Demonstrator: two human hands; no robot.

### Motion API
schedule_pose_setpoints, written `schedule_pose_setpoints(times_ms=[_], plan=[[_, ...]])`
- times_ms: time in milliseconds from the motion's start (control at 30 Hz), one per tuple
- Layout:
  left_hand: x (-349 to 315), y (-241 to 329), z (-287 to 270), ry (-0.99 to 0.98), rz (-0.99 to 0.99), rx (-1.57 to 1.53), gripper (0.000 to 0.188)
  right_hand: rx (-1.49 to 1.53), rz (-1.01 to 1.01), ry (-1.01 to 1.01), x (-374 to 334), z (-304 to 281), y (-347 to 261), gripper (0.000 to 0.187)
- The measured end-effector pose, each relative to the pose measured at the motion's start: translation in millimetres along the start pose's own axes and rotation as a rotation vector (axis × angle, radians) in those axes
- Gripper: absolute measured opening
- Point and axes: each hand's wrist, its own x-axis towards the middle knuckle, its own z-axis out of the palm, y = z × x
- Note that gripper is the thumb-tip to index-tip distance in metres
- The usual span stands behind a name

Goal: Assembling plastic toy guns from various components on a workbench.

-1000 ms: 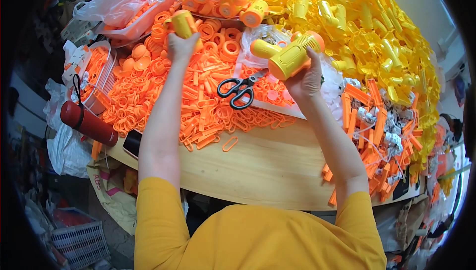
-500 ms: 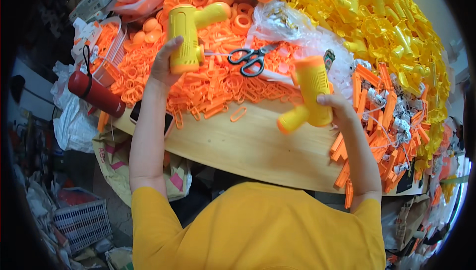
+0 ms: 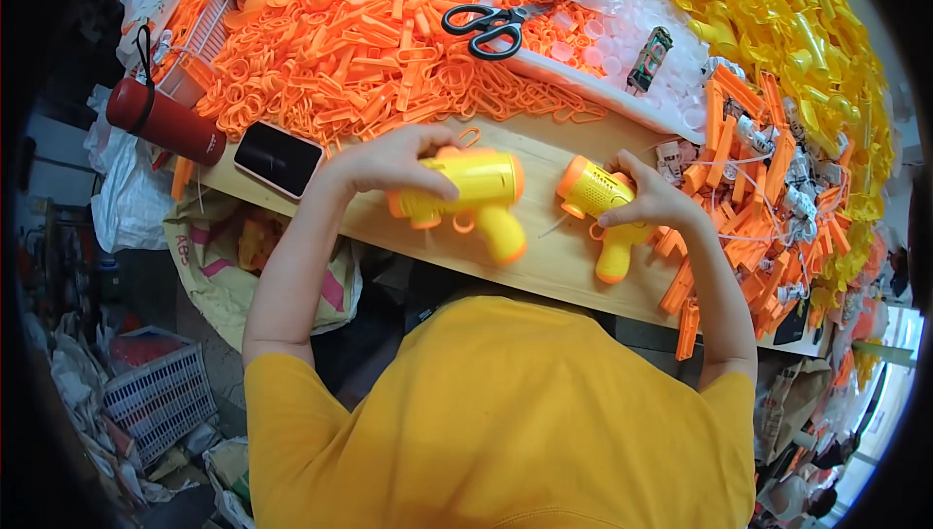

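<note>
My left hand (image 3: pixel 397 162) is closed round the barrel of a yellow toy gun (image 3: pixel 483 184) with orange ends, its handle pointing down toward me. On the right, my right hand (image 3: pixel 653 197) grips a second yellow toy gun (image 3: pixel 589 189) around its body, thumb on the near side. This one also has an orange end and a dotted grille, and its handle points down. Both toy guns are over the wooden table (image 3: pixel 379 238) near its front edge, a short gap between them. A small orange loop (image 3: pixel 470 136) lies beyond the left one.
Black-handled scissors (image 3: pixel 507 18) lie by a heap of orange plastic parts (image 3: pixel 360 53). At left are a phone (image 3: pixel 279 158) and a red bottle (image 3: pixel 165 121). Orange strips with wired white parts (image 3: pixel 743 199) pile up at right, before yellow shells (image 3: pixel 807 63).
Both toy guns have come closer to me and nearer each other. The left one has turned from upright to sideways, and the right one has tilted. The phone now shows fully.
</note>
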Motion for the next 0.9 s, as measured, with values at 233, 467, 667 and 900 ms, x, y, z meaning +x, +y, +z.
schedule_pose_setpoints(times_ms=[233,467,667,900], plan=[[24,-6,24,0.135,0.048,0.376,0.046,-0.134,-0.134,-0.001,10,-11,7,0.068],[38,-29,2,0.580,0.201,0.687,0.021,-0.258,-0.346,0.122,21,-25,-28,0.056],[39,-34,9,0.629,0.326,0.858,0.013,-0.039,-0.534,0.725,111,-82,-64,0.025],[37,-37,6,0.673,0.501,0.639,0.010,-0.471,-0.486,1.290,209,-113,-78,0.026]])
